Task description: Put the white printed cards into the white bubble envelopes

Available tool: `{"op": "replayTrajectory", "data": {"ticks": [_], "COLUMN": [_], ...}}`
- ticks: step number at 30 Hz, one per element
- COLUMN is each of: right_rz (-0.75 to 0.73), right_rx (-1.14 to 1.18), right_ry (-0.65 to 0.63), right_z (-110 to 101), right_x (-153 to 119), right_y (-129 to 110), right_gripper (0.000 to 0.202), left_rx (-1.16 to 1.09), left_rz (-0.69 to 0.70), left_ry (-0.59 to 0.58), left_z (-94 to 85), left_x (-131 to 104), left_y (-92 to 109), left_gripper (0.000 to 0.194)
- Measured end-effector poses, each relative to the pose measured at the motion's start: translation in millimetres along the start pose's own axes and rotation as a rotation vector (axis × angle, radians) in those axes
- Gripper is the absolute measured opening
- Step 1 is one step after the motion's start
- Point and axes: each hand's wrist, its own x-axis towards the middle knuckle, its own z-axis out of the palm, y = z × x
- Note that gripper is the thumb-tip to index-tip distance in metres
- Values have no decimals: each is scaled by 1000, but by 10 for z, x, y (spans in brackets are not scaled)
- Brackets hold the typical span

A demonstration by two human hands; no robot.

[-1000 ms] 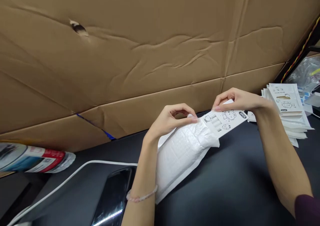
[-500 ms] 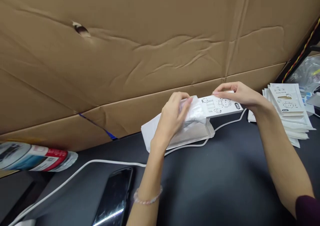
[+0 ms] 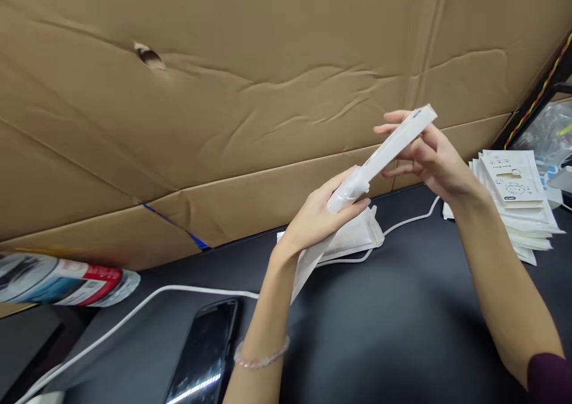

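My left hand (image 3: 319, 213) is closed around a translucent white bag (image 3: 347, 193) that covers the lower part of a slim white box (image 3: 397, 145). The box is tilted up to the right, its narrow side facing me. Behind the box's upper end is my right hand (image 3: 435, 157), fingers spread and apart; whether a fingertip touches the box is hidden. Below my left hand, a white padded packet (image 3: 357, 235) lies on the dark table. The tail of the bag hangs beneath my left wrist.
At right stands a stack of white packets (image 3: 531, 219) topped by a printed white box (image 3: 513, 180). A phone (image 3: 203, 350) and a white cable (image 3: 192, 288) lie on the dark table (image 3: 384, 326). A plastic bottle (image 3: 67, 280) rests at far left, below a cardboard wall (image 3: 268, 94).
The box and bag have been raised and turned from lying nearly flat to edge-on and tilted upward. My right hand has loosened from the box's end and spread its fingers.
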Motion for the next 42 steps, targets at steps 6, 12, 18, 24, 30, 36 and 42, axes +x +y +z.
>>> {"op": "replayTrajectory", "data": {"ticks": [6, 12, 18, 24, 30, 36, 42], "right_rz": [-131, -113, -171, -186, -173, -198, -134], "right_rx": [-38, -99, -158, -146, -222, -198, -92], "right_ry": [235, 209, 245, 245, 124, 170, 239], "right_z": [196, 197, 67, 48, -12, -83, -27], "right_x": [34, 51, 85, 73, 101, 118, 122], "right_y": [55, 107, 131, 109, 190, 238, 220], "right_gripper": [56, 49, 40, 38, 47, 47, 42], "left_rx": [-576, -953, -1082, -1096, -1149, -1171, -709], "left_rz": [-153, -255, -251, -238, -215, -263, -252], "left_ry": [-132, -181, -222, -189, -204, -224, 137], "left_z": [63, 132, 184, 266, 241, 282, 311], "left_x": [-62, -76, -18, 27, 31, 34, 86], "left_y": [82, 105, 78, 98, 101, 155, 66], "left_gripper": [59, 51, 51, 67, 73, 75, 46]}}
